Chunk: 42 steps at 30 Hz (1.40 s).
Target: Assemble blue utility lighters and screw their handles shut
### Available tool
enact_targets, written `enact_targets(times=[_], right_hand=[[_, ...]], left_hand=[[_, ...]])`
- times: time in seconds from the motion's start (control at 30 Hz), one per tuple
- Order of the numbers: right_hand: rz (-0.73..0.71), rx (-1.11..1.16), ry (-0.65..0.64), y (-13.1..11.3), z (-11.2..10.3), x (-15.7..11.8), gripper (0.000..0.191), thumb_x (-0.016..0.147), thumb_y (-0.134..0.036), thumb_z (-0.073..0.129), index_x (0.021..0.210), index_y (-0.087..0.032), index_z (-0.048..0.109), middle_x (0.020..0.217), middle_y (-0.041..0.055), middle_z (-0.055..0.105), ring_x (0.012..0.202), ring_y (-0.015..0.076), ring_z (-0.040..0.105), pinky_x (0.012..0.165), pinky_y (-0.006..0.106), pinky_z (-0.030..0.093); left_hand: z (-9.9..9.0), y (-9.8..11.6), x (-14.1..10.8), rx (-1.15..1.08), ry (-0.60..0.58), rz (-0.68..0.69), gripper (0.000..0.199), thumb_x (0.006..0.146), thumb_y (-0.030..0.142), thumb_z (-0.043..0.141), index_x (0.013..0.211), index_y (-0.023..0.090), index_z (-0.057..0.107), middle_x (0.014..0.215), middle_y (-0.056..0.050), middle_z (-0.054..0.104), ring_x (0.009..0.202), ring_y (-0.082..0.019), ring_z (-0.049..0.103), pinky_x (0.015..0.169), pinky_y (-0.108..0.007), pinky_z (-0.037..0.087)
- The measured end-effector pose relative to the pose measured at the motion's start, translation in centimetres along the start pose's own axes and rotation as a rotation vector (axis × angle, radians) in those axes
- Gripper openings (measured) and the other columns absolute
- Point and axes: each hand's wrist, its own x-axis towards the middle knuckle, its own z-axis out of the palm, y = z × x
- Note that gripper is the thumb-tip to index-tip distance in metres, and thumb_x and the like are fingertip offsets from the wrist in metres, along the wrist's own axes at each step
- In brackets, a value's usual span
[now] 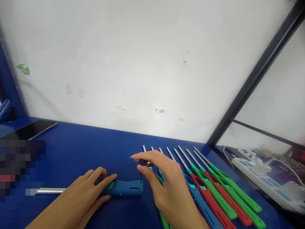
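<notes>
Blue lighter handle [126, 189]: smooth, matt plastic. Rod [51, 190]: shiny metal. Tabletop [95, 144]: smooth, faintly glossy. Phone screen [35, 128]: glossy.

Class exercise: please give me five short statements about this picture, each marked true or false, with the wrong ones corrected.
1. The left hand holds a blue plastic handle with a silver metal rod. True.
2. The right hand holds a thin screwdriver with a dark handle. True.
3. The screwdriver's tip touches the silver metal rod. False: it is at the handle end away from the rod.
4. The row of slim metal-rodded tools includes red, green and blue handles. True.
5. A black rectangular phone lies right of both hands. False: the phone lies at the left.
</notes>
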Motion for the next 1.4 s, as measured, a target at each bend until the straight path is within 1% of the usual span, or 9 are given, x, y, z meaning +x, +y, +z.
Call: enact_targets(times=[0.1, 0.27, 0.43, 0.53, 0.63, 0.8, 0.9, 1.1, 1.4], right_hand=[[-0.003, -0.019, -0.002, 0.0, 0.1, -0.1, 0.035, 0.125, -0.015, 0.066, 0.138, -0.034, 0.093, 0.134, -0.0007, 0.098, 0.127, 0.0217, 0.092, 0.113, 0.033, 0.071], [0.043, -0.011, -0.003, -0.2, -0.1, 0.1, 0.020, 0.122, -0.022, 0.078, 0.113, -0.033, 0.093, 0.114, 0.0012, 0.086, 0.098, 0.0215, 0.085, 0.081, 0.031, 0.069], [0.003, 0.011, -0.022, 0.0, -0.2, -0.1, 0.034, 0.123, -0.014, 0.069, 0.135, -0.034, 0.094, 0.130, -0.0007, 0.096, 0.119, 0.0206, 0.091, 0.104, 0.030, 0.073], [0.035, 0.012, -0.025, 0.2, 0.1, -0.3, 0.034, 0.124, -0.017, 0.072, 0.142, -0.036, 0.094, 0.135, -0.0022, 0.098, 0.126, 0.0214, 0.092, 0.110, 0.031, 0.072], [0.056, 0.011, -0.012, 0.4, 0.4, -0.4, 0.021, 0.123, -0.024, 0.080, 0.131, -0.036, 0.094, 0.126, -0.0015, 0.096, 0.117, 0.0235, 0.091, 0.107, 0.034, 0.072], [0.065, 0.018, -0.013, 0.4, 0.4, -0.3, 0.013, 0.119, -0.026, 0.085, 0.122, -0.036, 0.093, 0.121, 0.0012, 0.091, 0.110, 0.0273, 0.088, 0.100, 0.038, 0.073], [0.076, 0.017, -0.007, 0.3, 0.3, -0.3, 0.015, 0.118, -0.025, 0.083, 0.122, -0.036, 0.093, 0.123, 0.0029, 0.091, 0.111, 0.0305, 0.089, 0.096, 0.040, 0.074], [0.086, -0.051, 0.005, 0.4, 0.1, -0.4, 0.038, 0.126, -0.025, 0.067, 0.152, -0.041, 0.090, 0.137, 0.0007, 0.096, 0.128, 0.0284, 0.092, 0.119, 0.047, 0.073], [0.031, -0.060, 0.027, 0.5, 0.5, -0.4, 0.024, 0.123, -0.025, 0.074, 0.136, -0.039, 0.090, 0.131, -0.0012, 0.093, 0.115, 0.0234, 0.089, 0.105, 0.036, 0.072]], left_hand=[[-0.1, 0.4, 0.3, 0.006, 0.032, 0.001, 0.042, 0.138, 0.060, 0.059, 0.174, 0.054, 0.079, 0.138, 0.002, 0.091, 0.109, -0.021, 0.093, 0.091, -0.030, 0.072], [-0.4, 1.6, 1.5, 0.009, 0.105, 0.017, 0.044, 0.139, 0.061, 0.054, 0.172, 0.050, 0.081, 0.129, 0.001, 0.092, 0.103, -0.020, 0.093, 0.083, -0.029, 0.070], [-1.1, 2.4, 2.6, 0.013, 0.182, 0.026, 0.053, 0.141, 0.067, 0.042, 0.153, 0.043, 0.088, 0.123, 0.002, 0.091, 0.096, -0.016, 0.092, 0.080, -0.028, 0.068], [-0.9, 2.5, 2.6, 0.005, 0.175, 0.027, 0.048, 0.141, 0.066, 0.047, 0.163, 0.047, 0.085, 0.123, 0.003, 0.090, 0.096, -0.016, 0.091, 0.082, -0.028, 0.067], [0.1, 2.3, 1.9, 0.015, 0.174, -0.012, 0.048, 0.140, 0.064, 0.049, 0.174, 0.050, 0.079, 0.126, 0.000, 0.089, 0.096, -0.020, 0.089, 0.084, -0.032, 0.068], [1.1, 2.2, 1.2, 0.038, 0.154, -0.045, 0.050, 0.138, 0.065, 0.048, 0.169, 0.046, 0.082, 0.124, -0.002, 0.087, 0.095, -0.022, 0.089, 0.083, -0.033, 0.072], [0.5, 2.4, 1.4, 0.056, 0.157, -0.038, 0.053, 0.138, 0.066, 0.043, 0.165, 0.045, 0.083, 0.124, 0.002, 0.087, 0.096, -0.021, 0.091, 0.081, -0.032, 0.076], [-1.3, 3.0, 2.8, 0.073, 0.205, 0.026, 0.054, 0.141, 0.063, 0.043, 0.142, 0.037, 0.090, 0.118, 0.000, 0.091, 0.090, -0.018, 0.094, 0.077, -0.028, 0.073], [-1.9, 3.6, 3.4, 0.083, 0.292, 0.063, 0.048, 0.142, 0.063, 0.045, 0.149, 0.039, 0.087, 0.118, 0.004, 0.090, 0.092, -0.014, 0.091, 0.081, -0.029, 0.067]])
